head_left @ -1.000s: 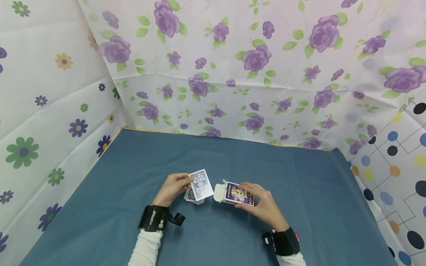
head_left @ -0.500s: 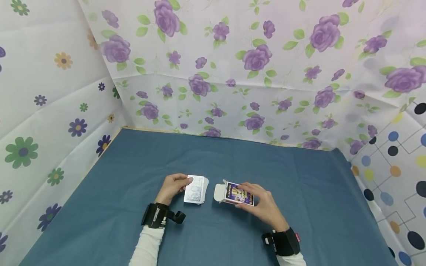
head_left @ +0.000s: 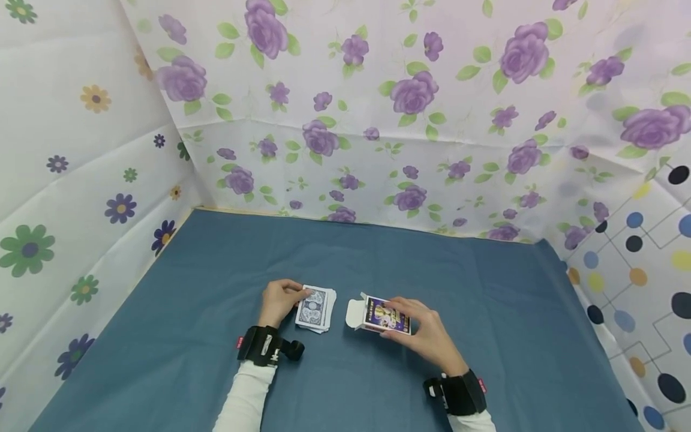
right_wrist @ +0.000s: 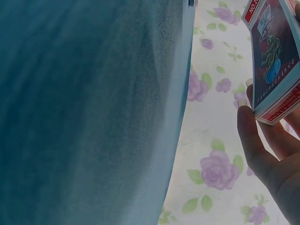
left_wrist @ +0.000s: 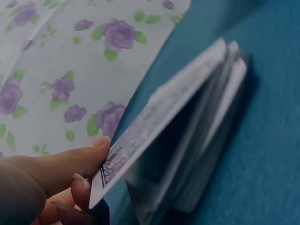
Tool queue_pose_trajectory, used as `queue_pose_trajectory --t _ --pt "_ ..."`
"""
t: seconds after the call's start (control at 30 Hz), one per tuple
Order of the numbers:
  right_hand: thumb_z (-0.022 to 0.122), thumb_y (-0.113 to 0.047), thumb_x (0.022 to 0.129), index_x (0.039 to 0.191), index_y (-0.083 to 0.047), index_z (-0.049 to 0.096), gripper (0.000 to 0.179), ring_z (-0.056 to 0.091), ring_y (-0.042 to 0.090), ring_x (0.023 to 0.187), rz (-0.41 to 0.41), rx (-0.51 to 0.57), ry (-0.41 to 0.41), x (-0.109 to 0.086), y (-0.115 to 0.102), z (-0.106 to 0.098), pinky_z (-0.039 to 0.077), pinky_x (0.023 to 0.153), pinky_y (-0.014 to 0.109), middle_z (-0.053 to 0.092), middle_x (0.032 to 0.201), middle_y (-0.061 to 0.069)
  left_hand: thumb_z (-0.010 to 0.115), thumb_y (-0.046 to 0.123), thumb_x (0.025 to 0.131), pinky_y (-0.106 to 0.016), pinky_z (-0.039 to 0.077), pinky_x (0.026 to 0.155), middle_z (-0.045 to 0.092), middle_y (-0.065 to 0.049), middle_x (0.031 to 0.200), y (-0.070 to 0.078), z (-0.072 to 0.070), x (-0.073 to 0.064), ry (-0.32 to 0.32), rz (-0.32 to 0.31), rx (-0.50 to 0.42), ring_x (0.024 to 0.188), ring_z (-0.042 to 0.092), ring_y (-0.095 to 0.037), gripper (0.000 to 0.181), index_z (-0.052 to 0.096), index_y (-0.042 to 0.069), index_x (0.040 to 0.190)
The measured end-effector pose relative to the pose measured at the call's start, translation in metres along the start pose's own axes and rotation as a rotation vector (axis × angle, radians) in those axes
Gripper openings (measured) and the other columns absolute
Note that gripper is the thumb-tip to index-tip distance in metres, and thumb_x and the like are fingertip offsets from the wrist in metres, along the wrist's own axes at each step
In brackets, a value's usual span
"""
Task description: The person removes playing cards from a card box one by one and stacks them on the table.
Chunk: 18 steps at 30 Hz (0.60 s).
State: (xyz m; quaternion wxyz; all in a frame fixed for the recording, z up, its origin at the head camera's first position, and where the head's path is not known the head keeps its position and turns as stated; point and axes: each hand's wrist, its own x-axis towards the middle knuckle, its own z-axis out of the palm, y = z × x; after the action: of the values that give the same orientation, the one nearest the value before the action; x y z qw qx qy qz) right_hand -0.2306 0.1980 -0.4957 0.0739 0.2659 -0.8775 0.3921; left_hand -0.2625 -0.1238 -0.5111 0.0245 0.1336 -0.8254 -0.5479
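Note:
My left hand [head_left: 278, 302] pinches a playing card [left_wrist: 157, 112] by one end between thumb and fingers. In the left wrist view that card slants over a loose stack of cards [left_wrist: 206, 154], its far edge meeting the stack and a gap showing at the near end. Seen from the head, the patterned card back [head_left: 313, 307] lies over the stack. My right hand [head_left: 423, 327] grips a card box [head_left: 387, 315] with thumb and fingers on opposite sides. The box's white flap [head_left: 354, 313] is open and points toward the cards. Its dark printed face [right_wrist: 276, 51] shows in the right wrist view.
Blue cloth [head_left: 421, 264] covers the table. A curtain with purple roses [head_left: 410, 96] stands along the back edge, with a flowered sheet [head_left: 81, 198] at the left and a dotted sheet [head_left: 648, 282] at the right.
My left hand has brought its card from a tilted position right of the stack back over it, lined up with the pile. The right hand and box stay in place.

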Motion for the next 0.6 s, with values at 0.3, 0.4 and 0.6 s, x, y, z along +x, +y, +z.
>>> queue_pose_trajectory --t 0.3,0.4,0.6 --pt "0.080 -0.041 0.076 0.124 -0.026 0.066 0.053 0.058 0.021 0.121 -0.003 0.006 0.004 -0.0001 -0.0010 0.0007 0.049 0.093 0.048 0.064 0.126 -0.004 0.079 0.015 0.080 -0.027 0.045 0.055 0.070 -0.013 0.072 -0.0011 0.0028 0.0001 0.045 0.027 0.099 0.057 0.058 -0.015 0.019 0.072 0.000 0.088" --pt "0.080 -0.042 0.076 0.124 -0.027 0.066 0.053 0.058 0.021 0.121 -0.004 0.003 0.000 0.0000 -0.0008 0.0006 0.049 0.094 0.047 0.064 0.126 -0.004 0.079 0.015 0.080 -0.027 0.045 0.055 0.070 -0.014 0.073 -0.0006 0.0044 0.0000 0.044 0.029 0.116 0.057 0.059 -0.015 0.018 0.072 0.000 0.087" --pt "0.080 -0.041 0.076 0.123 -0.026 0.067 0.052 0.059 0.022 0.120 -0.009 -0.001 0.002 0.0000 0.0010 0.0014 0.049 0.093 0.047 0.065 0.125 -0.003 0.078 0.017 0.082 -0.029 0.046 0.056 0.070 -0.015 0.075 0.0030 0.0079 -0.0009 0.039 0.025 0.154 0.060 0.061 -0.018 0.019 0.072 0.000 0.088"
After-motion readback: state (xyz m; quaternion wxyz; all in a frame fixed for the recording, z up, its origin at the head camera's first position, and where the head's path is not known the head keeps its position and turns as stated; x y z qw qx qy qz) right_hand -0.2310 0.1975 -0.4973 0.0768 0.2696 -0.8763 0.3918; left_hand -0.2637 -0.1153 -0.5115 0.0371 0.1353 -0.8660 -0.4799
